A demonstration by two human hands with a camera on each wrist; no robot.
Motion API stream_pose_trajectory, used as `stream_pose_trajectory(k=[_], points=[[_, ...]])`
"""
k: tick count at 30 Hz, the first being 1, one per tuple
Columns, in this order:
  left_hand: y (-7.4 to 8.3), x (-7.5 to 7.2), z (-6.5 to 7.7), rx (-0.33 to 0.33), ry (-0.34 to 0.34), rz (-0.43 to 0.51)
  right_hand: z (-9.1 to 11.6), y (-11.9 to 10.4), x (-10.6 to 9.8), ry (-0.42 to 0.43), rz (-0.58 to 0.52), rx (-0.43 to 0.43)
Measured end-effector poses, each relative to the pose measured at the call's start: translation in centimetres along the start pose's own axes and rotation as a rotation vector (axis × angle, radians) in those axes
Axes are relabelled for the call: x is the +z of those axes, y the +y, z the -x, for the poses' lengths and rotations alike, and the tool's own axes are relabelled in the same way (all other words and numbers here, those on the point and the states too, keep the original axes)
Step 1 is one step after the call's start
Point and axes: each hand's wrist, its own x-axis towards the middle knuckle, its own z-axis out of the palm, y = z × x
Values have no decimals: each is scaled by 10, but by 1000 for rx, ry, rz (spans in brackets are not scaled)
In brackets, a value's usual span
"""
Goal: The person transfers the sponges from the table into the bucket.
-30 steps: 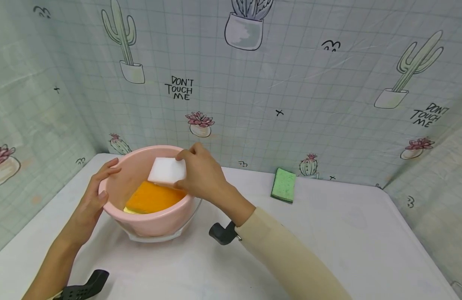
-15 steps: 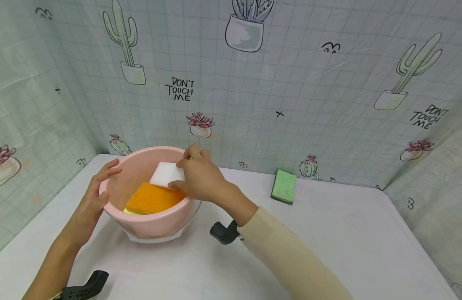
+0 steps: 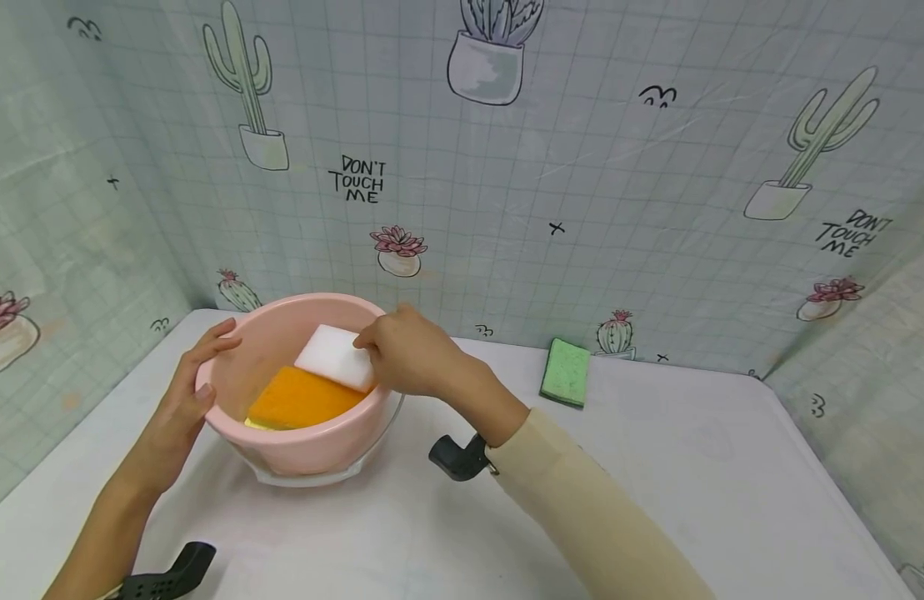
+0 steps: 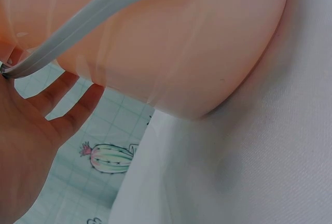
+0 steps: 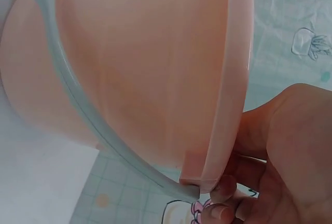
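Observation:
A pink bucket (image 3: pixel 304 446) with a pale grey handle (image 4: pixel 78 32) stands on the white table. Inside it a white sponge (image 3: pixel 331 354) leans against an orange sponge (image 3: pixel 304 400), and a yellow edge shows beneath the orange one. My left hand (image 3: pixel 180 383) holds the bucket's left side, fingers along the rim and thumb lower down. On the opposite side my right hand (image 3: pixel 417 350) grips the rim; its curled fingers show near the handle joint in the right wrist view. Its thumb side reaches over the rim, close to the white sponge.
A green sponge (image 3: pixel 566 372) with a darker underside lies near the table's back edge, right of the bucket. Behind the table (image 3: pixel 656 483) hangs a cactus-printed curtain (image 3: pixel 499 167), which also closes in both sides.
The white sponge has dropped lower and lies flatter against the orange one. My right hand has let go of it and shifted right onto the bucket rim. The left hand stays put.

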Motion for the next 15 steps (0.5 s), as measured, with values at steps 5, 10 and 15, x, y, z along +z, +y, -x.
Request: stream_pose_trajectory(k=[5,10,15], points=[[0,0,0,2,2,4,1,1,-2,-33,-12,-6],[0,1,1,4,5,5,2,5,-2,-34,-86,-9],[0,0,0,6,-4,11,6,7,-3,-14,-116,-16]])
